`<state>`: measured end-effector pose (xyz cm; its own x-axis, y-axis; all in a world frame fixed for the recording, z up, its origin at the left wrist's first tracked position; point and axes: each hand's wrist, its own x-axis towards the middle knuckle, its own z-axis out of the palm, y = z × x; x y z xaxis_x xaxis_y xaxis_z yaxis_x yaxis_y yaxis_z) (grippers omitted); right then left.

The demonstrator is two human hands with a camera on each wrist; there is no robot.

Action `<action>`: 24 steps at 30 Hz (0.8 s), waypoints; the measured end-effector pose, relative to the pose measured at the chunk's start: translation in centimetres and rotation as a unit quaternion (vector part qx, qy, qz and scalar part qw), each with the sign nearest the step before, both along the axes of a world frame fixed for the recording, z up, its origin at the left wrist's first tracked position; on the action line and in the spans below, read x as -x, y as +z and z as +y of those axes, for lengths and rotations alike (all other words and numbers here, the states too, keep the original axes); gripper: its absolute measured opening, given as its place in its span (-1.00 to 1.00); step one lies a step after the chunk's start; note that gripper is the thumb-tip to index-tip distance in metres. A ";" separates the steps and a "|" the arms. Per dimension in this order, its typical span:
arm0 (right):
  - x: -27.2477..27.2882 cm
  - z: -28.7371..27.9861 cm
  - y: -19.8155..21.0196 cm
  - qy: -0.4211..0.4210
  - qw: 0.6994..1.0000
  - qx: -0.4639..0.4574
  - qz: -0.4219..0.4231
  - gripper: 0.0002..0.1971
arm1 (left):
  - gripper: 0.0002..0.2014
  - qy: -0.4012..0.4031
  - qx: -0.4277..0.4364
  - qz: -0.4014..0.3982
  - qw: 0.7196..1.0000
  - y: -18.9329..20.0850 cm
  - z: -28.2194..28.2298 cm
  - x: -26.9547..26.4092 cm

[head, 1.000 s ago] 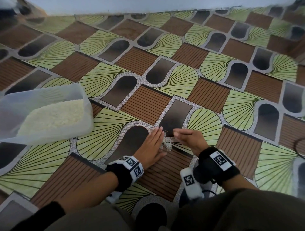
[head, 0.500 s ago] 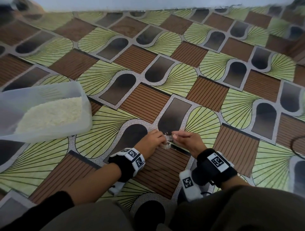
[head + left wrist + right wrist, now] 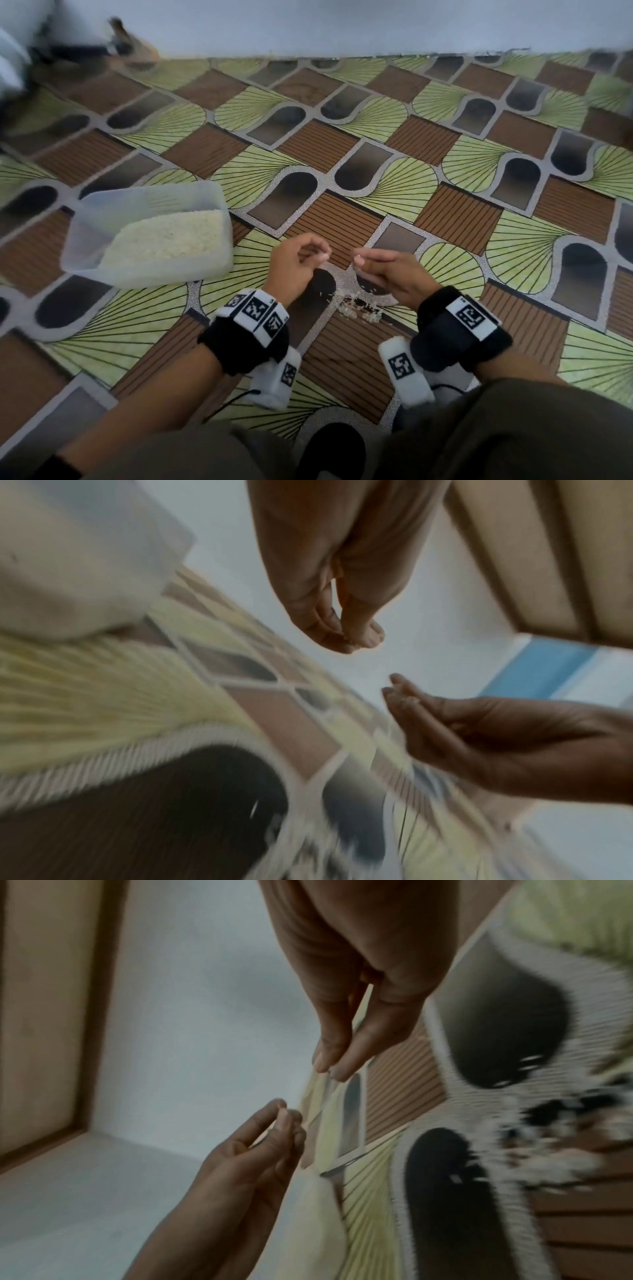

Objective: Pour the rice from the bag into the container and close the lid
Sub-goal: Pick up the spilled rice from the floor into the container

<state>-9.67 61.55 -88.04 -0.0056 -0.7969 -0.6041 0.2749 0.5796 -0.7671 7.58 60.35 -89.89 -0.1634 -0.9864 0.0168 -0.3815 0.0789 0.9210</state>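
A clear plastic container [image 3: 85,246] holding white rice [image 3: 164,236] stands open on the patterned floor mat, left of my hands. A small scatter of spilled rice [image 3: 356,306] lies on the mat below and between my wrists. My left hand [image 3: 322,255] hovers above the spill with its fingers curled and its fingertips [image 3: 352,639] pinched on a few grains. My right hand [image 3: 358,258] faces it a short gap away, with grains between its pressed fingertips [image 3: 402,699]. In the right wrist view the right hand's fingertips [image 3: 330,1066] meet. No bag or lid is in view.
The mat [image 3: 445,212] runs back to a pale wall [image 3: 342,27]. A dark blurred object [image 3: 113,44] sits at the far left corner. A wooden door frame [image 3: 548,547] shows in the wrist views. My knees fill the bottom of the head view.
My left hand lay flat beside the spill, then curled its fingers. Both hands have since lifted off the mat with fingertips pinched. The head view has tilted up towards the wall.
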 end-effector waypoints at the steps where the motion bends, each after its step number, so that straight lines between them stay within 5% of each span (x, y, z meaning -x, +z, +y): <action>1: -1.0 -0.7 1.1 0.022 1.000 0.009 -0.003 -0.81 | -0.86 0.011 0.009 0.015 1.000 1.2 -0.3 -0.9; 8: -10.9 -7.1 7.7 0.210 0.973 0.091 -0.022 -0.83 | -0.77 0.119 0.037 0.071 0.990 6.4 -2.4 -10.8; 13: -19.2 -10.2 8.2 0.311 0.922 0.181 0.140 -0.82 | -0.85 0.185 0.032 -0.024 0.982 6.4 -3.9 -18.5; 19: -24.3 -11.2 4.1 0.394 0.733 0.350 0.430 -0.82 | -0.85 0.189 -0.016 -0.154 0.970 4.2 -4.3 -22.0; 24: -23.7 -10.2 2.5 0.427 0.668 0.388 0.470 -0.74 | -0.86 0.188 -0.013 -0.219 0.957 3.2 -3.6 -21.9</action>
